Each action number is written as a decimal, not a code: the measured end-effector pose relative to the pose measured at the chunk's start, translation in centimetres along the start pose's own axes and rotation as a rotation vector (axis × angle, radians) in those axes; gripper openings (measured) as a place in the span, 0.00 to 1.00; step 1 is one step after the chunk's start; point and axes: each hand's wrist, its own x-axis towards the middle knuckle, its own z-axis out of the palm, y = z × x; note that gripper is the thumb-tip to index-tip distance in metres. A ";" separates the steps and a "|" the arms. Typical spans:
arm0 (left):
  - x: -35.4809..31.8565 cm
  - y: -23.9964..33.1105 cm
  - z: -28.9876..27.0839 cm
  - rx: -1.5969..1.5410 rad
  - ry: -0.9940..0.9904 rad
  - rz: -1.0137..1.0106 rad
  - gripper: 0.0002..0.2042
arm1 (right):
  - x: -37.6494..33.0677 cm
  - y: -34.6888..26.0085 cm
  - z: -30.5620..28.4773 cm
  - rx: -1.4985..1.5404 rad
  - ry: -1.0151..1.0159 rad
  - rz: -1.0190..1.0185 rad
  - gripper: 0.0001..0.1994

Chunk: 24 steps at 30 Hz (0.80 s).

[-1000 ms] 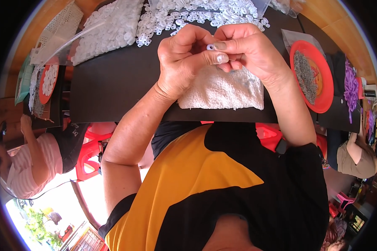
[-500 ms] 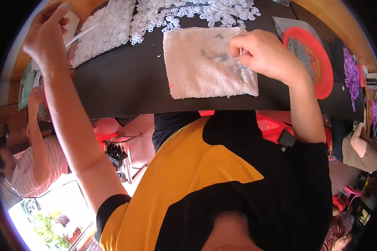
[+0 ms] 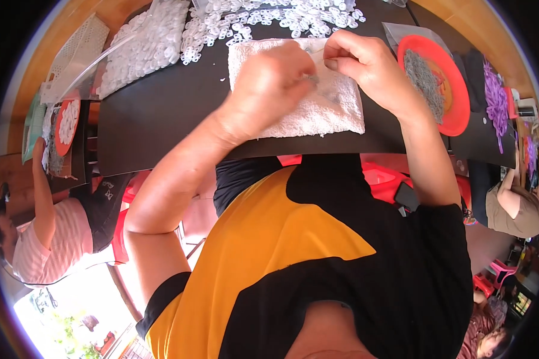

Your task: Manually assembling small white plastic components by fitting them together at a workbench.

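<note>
A white towel (image 3: 299, 102) lies flat on the black worktop (image 3: 161, 113), its near edge just short of the worktop's near edge, so little bare surface is left on that side. To the towel's left a wide bare stretch of worktop stays open. Beyond the towel's far edge lies a spread of small white rings (image 3: 269, 18), close to it, and more of them sit in a clear bag (image 3: 138, 51) off its far left corner. To the towel's right stands a red plate (image 3: 455, 102) of grey bits, near but apart from it. Both hands meet above the towel's far right part. The left hand (image 3: 269, 84) comes in across the towel from the lower left, forearm slanting, fingers bunched together at the tips; it is blurred, and whatever they pinch cannot be made out. The right hand (image 3: 365, 63) is bent at the wrist, fingers curled and closed near the left fingertips, on what cannot be told.
</note>
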 end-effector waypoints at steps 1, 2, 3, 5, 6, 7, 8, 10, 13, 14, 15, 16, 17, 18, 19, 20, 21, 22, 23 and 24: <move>0.0 -0.2 0.8 0.125 -0.064 0.055 0.06 | 0.1 0.7 0.2 -0.002 0.000 -0.001 0.04; 0.0 -0.4 1.5 0.250 -0.127 0.110 0.06 | 0.2 1.5 0.4 0.053 -0.011 0.074 0.04; -0.2 -0.6 2.3 0.334 -0.097 0.158 0.06 | 0.2 1.9 0.5 0.107 -0.023 0.149 0.05; -0.4 -1.0 1.9 0.128 -0.068 0.056 0.05 | 0.3 1.1 0.3 0.201 -0.019 0.224 0.05; -0.5 -1.1 1.6 -0.083 -0.042 -0.046 0.05 | 0.3 0.7 0.2 0.297 -0.014 0.305 0.05; -0.5 -0.5 1.1 -0.298 0.013 -0.243 0.05 | 0.5 0.5 0.0 0.297 -0.016 0.301 0.05; -0.3 -0.2 0.5 -0.373 0.038 -0.361 0.04 | 0.7 0.4 -0.2 0.306 -0.012 0.250 0.05; 0.2 0.0 -0.8 -0.520 0.082 -0.548 0.05 | 1.1 0.0 -0.2 0.318 -0.017 0.193 0.06; 0.5 0.2 -1.8 -0.752 0.122 -0.681 0.08 | 1.9 -1.1 1.2 0.329 0.015 0.128 0.08; 0.4 0.0 -2.0 -0.831 0.129 -0.676 0.09 | 2.1 -1.4 1.7 0.293 0.036 0.039 0.08; 0.2 -0.1 -2.2 -0.826 0.139 -0.680 0.09 | 2.3 -1.8 2.2 0.258 0.057 -0.049 0.09; 0.1 -0.2 -2.3 -0.890 0.136 -0.720 0.08 | 2.6 -2.4 2.5 0.222 0.059 -0.054 0.09; -0.1 -0.3 -2.6 -0.956 0.133 -0.758 0.08 | 2.9 -2.6 2.9 0.226 0.053 -0.061 0.09; -0.5 -0.4 -2.9 -0.979 0.131 -0.772 0.08 | 3.2 -2.8 3.3 0.172 0.068 -0.101 0.10; -0.7 -0.4 -3.3 -0.976 0.138 -0.770 0.08 | 3.4 -2.9 3.5 0.116 0.085 -0.141 0.11; -0.8 -0.3 -3.7 -1.030 0.152 -0.799 0.08 | 3.6 -3.1 3.8 0.122 0.081 -0.137 0.11; -0.9 -0.4 -4.0 -1.085 0.165 -0.827 0.07 | 3.9 -3.1 4.1 0.122 0.079 -0.141 0.11; -1.2 -0.6 -4.2 -1.110 0.174 -0.818 0.07 | 4.1 -3.0 4.5 0.175 0.066 -0.121 0.11; -1.4 -0.9 -4.3 -1.108 0.179 -0.817 0.07 | 4.3 -2.9 4.8 0.227 0.054 -0.100 0.11; -1.5 -1.2 -4.4 -1.134 0.210 -0.826 0.07 | 4.4 -2.9 5.1 0.269 0.037 -0.055 0.09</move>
